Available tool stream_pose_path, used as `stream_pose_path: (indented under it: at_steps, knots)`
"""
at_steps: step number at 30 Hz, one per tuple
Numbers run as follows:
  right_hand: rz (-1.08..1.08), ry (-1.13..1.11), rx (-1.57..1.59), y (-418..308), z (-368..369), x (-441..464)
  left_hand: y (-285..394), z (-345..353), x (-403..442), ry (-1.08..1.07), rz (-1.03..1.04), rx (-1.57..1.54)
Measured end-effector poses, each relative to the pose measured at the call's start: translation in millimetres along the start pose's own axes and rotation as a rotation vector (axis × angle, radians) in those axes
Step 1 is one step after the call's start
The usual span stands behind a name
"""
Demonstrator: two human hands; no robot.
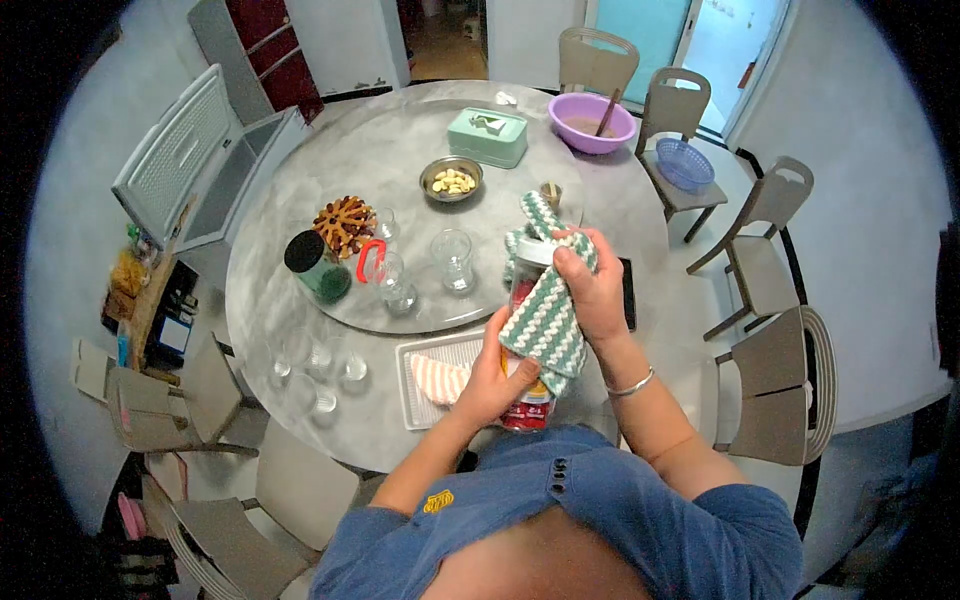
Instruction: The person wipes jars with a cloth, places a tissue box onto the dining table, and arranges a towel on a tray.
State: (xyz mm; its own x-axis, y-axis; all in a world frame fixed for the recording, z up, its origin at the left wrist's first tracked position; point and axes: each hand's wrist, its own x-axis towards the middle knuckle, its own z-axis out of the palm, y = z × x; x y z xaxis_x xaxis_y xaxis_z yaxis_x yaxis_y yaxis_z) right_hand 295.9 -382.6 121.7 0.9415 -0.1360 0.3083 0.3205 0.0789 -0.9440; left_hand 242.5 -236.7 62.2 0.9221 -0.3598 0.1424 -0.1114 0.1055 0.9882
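A clear jar (pixel 527 414) with red contents and a pale lid stands tilted close to my body, at the table's near edge. My left hand (pixel 490 382) is wrapped round its lower side. A green-and-white striped cloth (pixel 545 325) drapes over the jar's side and hides much of it. My right hand (pixel 592 285) grips the cloth near the lid, fingers curled behind it and thumb in front. Left of the jar, a white tray (pixel 407 405) holds an orange-and-white striped cloth (pixel 440 379).
On the turntable (pixel 420 322) stand a glass mug (pixel 454 262), a black-lidded jar (pixel 318 268), a wooden trivet (pixel 346 226), a metal bowl (pixel 451 180) and a green tissue box (pixel 487 138). Several glasses (pixel 352 367) stand left. A purple basin (pixel 592 122) sits at back right; chairs (pixel 768 375) surround the table.
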Motion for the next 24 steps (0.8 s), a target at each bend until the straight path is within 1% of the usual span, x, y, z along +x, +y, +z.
stream_pose_path:
  at_steps: [1, 2, 3, 5, 6, 7, 8, 9, 10, 11, 12, 13, 14, 15, 16, 18, 19, 20, 22, 23, 24]
  knots:
    - [-0.179, -0.004, -0.140, 0, 0, 1, -2, -2, 3, -0.051, -0.090, -0.144]
    - [-0.362, -0.004, -0.277, 0, 0, 3, 3, -2, 3, -0.098, -0.061, -0.180]
    - [-0.362, -0.004, -0.275, -5, -4, 7, 1, -2, 2, -0.126, -0.080, -0.217]
    - [-0.140, -0.448, -0.406, -30, -18, 18, 0, -2, -1, -0.158, -0.107, -0.261]
    - [-0.136, -0.444, -0.409, -38, -23, 24, 5, -3, -1, -0.245, -0.139, -0.285]
    - [0.040, -0.614, -0.308, -46, -28, 30, 8, -3, -1, -0.333, -0.171, -0.308]
    - [0.216, -0.780, -0.201, -49, -30, 34, 7, -3, 1, -0.339, -0.171, -0.308]
    - [0.193, -0.763, 0.016, -40, -30, 35, 5, -2, 3, -0.332, -0.241, -0.394]
    - [0.194, -0.760, 0.016, -30, -30, 34, 4, -1, 4, -0.322, -0.312, -0.481]
    - [0.291, -0.646, 0.332, -20, -29, 33, 14, -1, 5, -0.312, -0.323, -0.566]
    - [0.381, -0.523, 0.643, -8, -27, 32, 15, -2, 6, -0.311, -0.320, -0.565]
    - [0.325, -0.341, 0.707, 13, -21, 27, 15, -1, 7, -0.273, -0.327, -0.640]
    - [0.329, -0.254, 0.741, 20, -19, 22, 15, -1, 7, -0.231, -0.336, -0.718]
    - [0.290, -0.229, 0.749, 27, -15, 17, 13, 2, 7, -0.224, -0.334, -0.719]
    - [0.250, -0.202, 0.759, 36, -12, 13, 10, 7, 9, -0.107, -0.171, -0.550]
    - [0.229, -0.114, 0.449, 72, -9, -1, 6, 13, 14, 0.119, 0.143, -0.199]
    - [0.230, -0.323, 0.357, 21, 2, -14, 10, 13, 16, 0.219, 0.019, -0.371]
    - [0.152, -0.345, 0.239, 29, 6, -20, 4, 10, 19, 0.262, 0.049, -0.482]
    - [0.085, -0.355, -0.097, 20, 11, -38, 11, 1, 22, 0.334, -0.010, -0.344]
    - [-0.025, -0.302, -0.160, 30, 13, -46, 11, -1, 24, 0.372, 0.043, -0.274]
    - [-0.025, -0.302, -0.158, 35, 13, -53, 12, 0, 23, 0.372, 0.043, -0.272]
